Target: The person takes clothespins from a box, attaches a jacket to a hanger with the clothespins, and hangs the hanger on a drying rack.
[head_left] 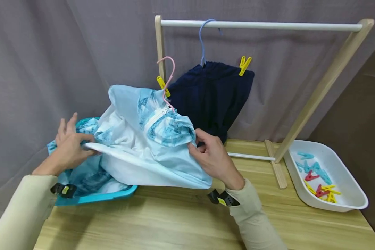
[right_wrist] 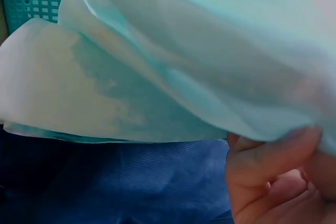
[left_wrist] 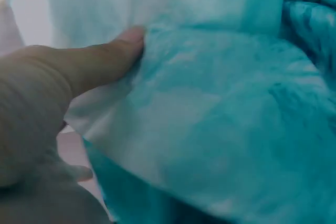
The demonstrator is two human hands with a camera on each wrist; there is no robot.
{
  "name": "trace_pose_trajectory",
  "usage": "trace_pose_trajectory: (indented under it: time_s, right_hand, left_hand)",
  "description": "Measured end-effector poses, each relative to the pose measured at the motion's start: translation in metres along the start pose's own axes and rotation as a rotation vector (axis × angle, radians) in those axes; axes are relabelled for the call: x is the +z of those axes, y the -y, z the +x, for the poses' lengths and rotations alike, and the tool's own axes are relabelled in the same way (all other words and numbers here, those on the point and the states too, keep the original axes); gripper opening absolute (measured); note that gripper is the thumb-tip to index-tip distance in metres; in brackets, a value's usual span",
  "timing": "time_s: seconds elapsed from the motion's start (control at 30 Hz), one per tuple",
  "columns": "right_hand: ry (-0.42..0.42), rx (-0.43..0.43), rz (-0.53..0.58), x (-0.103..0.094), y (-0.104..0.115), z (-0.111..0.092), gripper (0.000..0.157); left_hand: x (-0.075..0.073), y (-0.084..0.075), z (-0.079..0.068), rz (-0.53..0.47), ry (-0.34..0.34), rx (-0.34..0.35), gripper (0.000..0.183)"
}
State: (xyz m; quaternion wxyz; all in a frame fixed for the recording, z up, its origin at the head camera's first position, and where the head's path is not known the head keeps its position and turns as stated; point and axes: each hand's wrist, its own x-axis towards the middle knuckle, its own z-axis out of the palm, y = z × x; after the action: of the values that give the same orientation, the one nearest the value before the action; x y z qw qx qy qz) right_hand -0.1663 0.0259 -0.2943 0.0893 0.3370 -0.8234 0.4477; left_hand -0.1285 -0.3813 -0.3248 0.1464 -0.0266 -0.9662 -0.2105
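Observation:
A light blue and white patterned jacket point(head_left: 162, 163) with a white zip is spread between my two hands, with a pink hanger point(head_left: 172, 73) sticking up out of its neck. The left hand point(head_left: 70, 147) holds the jacket's left edge, its thumb lying on the cloth point(left_wrist: 220, 103) in the left wrist view. On the other side, the right hand point(head_left: 214, 156) pinches the jacket near the collar between thumb and curled fingers; the right wrist view shows this pinch at the edge of the cloth point(right_wrist: 210, 61). Part of the jacket hangs over a turquoise basket point(head_left: 97, 198) of similar patterned cloth.
Behind, a rack with a white rail point(head_left: 268, 25) and wooden posts carries dark navy trousers point(head_left: 212, 97) on a blue hanger point(head_left: 201, 41), with yellow pegs point(head_left: 244, 66) on them. At right, a white tray point(head_left: 347, 177) contains blue, red and yellow pegs. All stand on a wooden table point(head_left: 162, 218).

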Motion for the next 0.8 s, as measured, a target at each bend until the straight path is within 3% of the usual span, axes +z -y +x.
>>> trace_pose_trajectory:
  time_s: [0.17, 0.23, 0.3, 0.37, 0.5, 0.6, 0.77, 0.8]
  right_hand:
    - [0.01, -0.024, -0.014, 0.003, -0.003, -0.001, 0.005]
    - [0.015, -0.037, -0.012, 0.005, -0.003, -0.001, 0.004]
    - [0.021, -0.048, -0.01, 0.007, -0.004, -0.001, 0.006]
    - [0.025, -0.055, -0.006, 0.009, -0.004, 0.0, 0.007]
    - [0.025, -0.051, -0.004, 0.011, -0.003, 0.0, 0.011]
    - [0.039, -0.051, -0.007, 0.013, -0.002, 0.0, 0.012]
    - [0.048, -0.07, -0.021, 0.016, -0.003, 0.001, 0.014]
    - [0.046, -0.075, -0.026, 0.016, -0.003, 0.001, 0.015]
  left_hand:
    - [0.041, 0.007, 0.026, -0.063, 0.325, -0.127, 0.08]
    - [0.056, 0.01, 0.03, -0.077, 0.465, -0.206, 0.113]
    - [0.066, 0.014, 0.03, -0.03, 0.579, -0.282, 0.142]
    - [0.071, 0.017, 0.029, 0.011, 0.647, -0.309, 0.154]
    - [0.076, 0.021, 0.028, 0.131, 0.656, -0.275, 0.148]
    - [0.078, 0.023, 0.026, 0.163, 0.631, -0.272, 0.14]
    - [0.079, 0.025, 0.027, 0.12, 0.65, -0.298, 0.132]
    - [0.079, 0.026, 0.028, 0.113, 0.647, -0.269, 0.129]
